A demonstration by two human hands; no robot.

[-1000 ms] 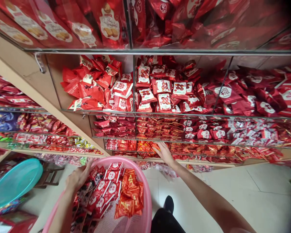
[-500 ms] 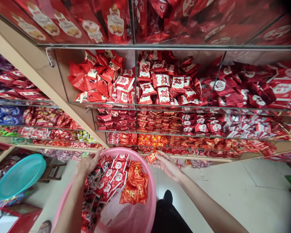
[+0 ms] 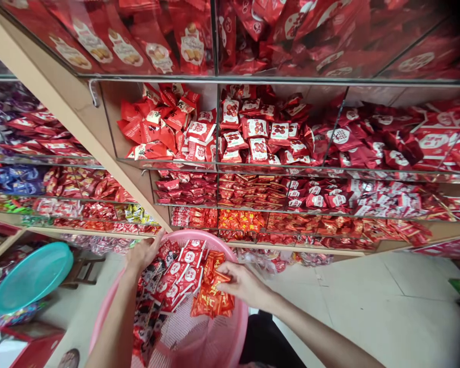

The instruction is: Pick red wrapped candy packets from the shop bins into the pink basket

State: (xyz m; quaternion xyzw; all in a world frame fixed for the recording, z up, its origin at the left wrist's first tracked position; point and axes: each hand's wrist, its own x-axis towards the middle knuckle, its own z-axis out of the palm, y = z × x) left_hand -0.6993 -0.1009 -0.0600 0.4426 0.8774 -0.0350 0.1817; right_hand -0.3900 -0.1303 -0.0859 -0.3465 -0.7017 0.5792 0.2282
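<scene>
Over the pink basket (image 3: 210, 237), the right hand (image 3: 245, 285) pinches a red sachet (image 3: 219, 278), long axis crosswise (left hand (image 3: 143, 254) open at the rim).

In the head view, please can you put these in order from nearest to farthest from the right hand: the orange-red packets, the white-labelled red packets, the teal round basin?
1. Orange-red packets: in the pink basket, directly under the fingers of the right hand.
2. White-labelled red packets: same basket, to the left of the orange-red packets.
3. Teal round basin: outside the basket, at far left.
</scene>
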